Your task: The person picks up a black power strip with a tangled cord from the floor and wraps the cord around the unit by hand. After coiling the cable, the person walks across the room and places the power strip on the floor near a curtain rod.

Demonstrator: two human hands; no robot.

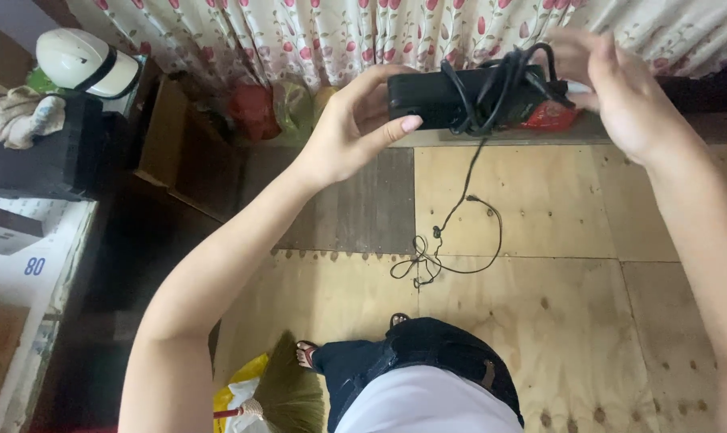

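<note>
Upper centre: black box (443,96), gripped at its end by left hand (351,128) — thumb and fingers closed round it. Right hand (628,96), upper right, blurred, fingers loosely spread on black cord (492,88). Cord-winding in hand — the trailing tail calls for gathering.

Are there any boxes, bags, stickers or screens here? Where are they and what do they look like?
Printed carton: left edge, boxy, white with blue marks on its face.
Cardboard box: by the curtain, plain brown.
Red bag: under the curtain, crumpled, shiny.
Yellow-and-white bag: bottom, beside the broom.
Red wrapper: behind the black box that the left hand and right hand hold.
No screens.
</note>
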